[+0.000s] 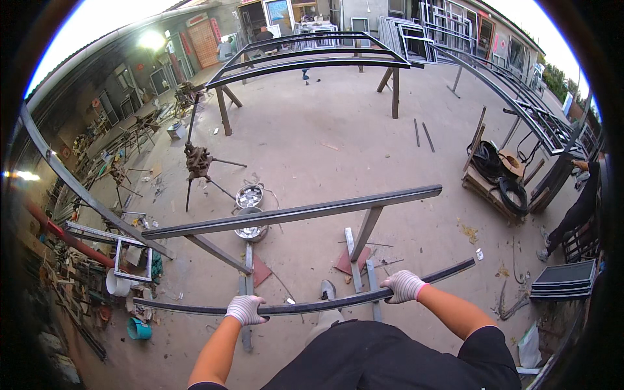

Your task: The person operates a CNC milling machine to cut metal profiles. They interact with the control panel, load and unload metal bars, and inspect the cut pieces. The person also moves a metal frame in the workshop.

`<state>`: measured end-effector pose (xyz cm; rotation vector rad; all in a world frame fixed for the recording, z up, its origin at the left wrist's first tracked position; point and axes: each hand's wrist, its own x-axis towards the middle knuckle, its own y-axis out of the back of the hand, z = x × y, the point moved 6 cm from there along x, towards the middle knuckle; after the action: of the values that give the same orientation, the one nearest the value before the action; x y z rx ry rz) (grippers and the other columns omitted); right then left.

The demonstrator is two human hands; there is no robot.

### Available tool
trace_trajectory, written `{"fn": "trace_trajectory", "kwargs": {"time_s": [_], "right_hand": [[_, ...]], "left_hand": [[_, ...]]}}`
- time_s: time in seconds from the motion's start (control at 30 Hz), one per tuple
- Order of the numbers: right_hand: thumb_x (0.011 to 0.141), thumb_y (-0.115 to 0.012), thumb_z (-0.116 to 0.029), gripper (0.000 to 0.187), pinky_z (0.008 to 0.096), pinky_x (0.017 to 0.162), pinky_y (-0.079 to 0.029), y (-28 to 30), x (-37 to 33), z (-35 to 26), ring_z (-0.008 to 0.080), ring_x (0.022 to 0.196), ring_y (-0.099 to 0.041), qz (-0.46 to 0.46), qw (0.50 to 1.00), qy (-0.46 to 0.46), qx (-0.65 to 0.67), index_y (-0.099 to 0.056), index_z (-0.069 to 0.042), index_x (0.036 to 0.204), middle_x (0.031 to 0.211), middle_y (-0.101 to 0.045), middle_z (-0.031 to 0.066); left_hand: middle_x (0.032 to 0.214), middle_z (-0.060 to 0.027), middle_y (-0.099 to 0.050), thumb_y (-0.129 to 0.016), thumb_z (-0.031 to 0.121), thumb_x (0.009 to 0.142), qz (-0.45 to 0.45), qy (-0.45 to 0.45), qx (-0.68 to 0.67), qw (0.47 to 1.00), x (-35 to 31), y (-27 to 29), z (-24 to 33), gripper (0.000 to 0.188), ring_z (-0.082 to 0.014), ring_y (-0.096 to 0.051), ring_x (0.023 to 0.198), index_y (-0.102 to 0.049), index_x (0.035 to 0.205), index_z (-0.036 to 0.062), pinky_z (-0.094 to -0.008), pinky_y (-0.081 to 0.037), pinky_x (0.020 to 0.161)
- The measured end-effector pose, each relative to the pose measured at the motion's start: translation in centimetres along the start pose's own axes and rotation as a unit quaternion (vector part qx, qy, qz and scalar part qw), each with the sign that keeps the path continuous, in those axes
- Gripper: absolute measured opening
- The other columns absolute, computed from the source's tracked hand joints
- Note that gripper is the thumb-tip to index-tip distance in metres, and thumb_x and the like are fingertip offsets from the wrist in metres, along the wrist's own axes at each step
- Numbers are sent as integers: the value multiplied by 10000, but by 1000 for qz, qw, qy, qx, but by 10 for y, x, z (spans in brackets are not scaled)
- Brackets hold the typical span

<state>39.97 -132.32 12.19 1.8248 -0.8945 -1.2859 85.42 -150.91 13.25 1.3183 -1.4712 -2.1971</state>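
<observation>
With both hands I hold a long dark metal bar [338,302] across the front of my body, above the floor. My left hand [245,310], in a striped white glove, is closed around it left of the middle. My right hand [403,286], gloved the same way, grips it farther right, so both bar ends stick out past my hands. Just beyond lies a second long dark profile [292,213], resting on two metal trestle legs, the right one [366,233] and the left one [218,252]. A gap separates it from the bar I hold.
Two metal buckets [249,224] of small pieces stand beyond the left trestle. A tripod stand [197,161] is farther left. A large dark frame [312,63] rests on trestles ahead. At right are a pallet with black coils [513,196] and another person [572,211].
</observation>
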Motion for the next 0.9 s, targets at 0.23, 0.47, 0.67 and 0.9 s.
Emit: {"fn": "trace_trajectory", "kwargs": {"time_s": [0.23, 0.47, 0.67, 0.9], "right_hand": [[790, -762, -487, 532, 485, 847, -600, -2, 0, -1, 370, 919, -743, -4, 1000, -1, -3, -759, -131, 1186, 971, -764, 161], [831, -748, -543, 551, 490, 875, -593, -3, 0, -4, 373, 969, -744, 0, 1000, -3, -11, -745, -111, 1173, 1012, -763, 178], [816, -750, -535, 583, 482, 878, -593, -4, 4, -16, 358, 979, -744, 44, 999, -5, -6, -728, -107, 1212, 1034, -763, 169], [810, -752, -532, 602, 470, 869, -592, 3, 1, -31, 340, 950, -748, 100, 995, -14, -18, -724, -87, 1214, 1004, -761, 157]], "left_hand": [[1118, -143, -776, -809, 624, 695, 2, 2, -2, 1000, -1, -2, -1, 707, -333, -747, 1034, -757, 1222, 156, -447, -600, 917], [1127, -142, -779, -810, 629, 702, -7, 4, 13, 1000, 0, -4, -2, 748, -332, -749, 1039, -741, 1270, 149, -442, -597, 930], [1146, -140, -777, -815, 626, 709, -19, 7, 9, 1000, 0, -3, -1, 760, -330, -749, 1048, -734, 1290, 144, -437, -596, 935], [1148, -151, -774, -799, 595, 721, -5, -6, 7, 1000, -1, -3, 1, 718, -331, -747, 1054, -739, 1257, 121, -445, -599, 920]]}}
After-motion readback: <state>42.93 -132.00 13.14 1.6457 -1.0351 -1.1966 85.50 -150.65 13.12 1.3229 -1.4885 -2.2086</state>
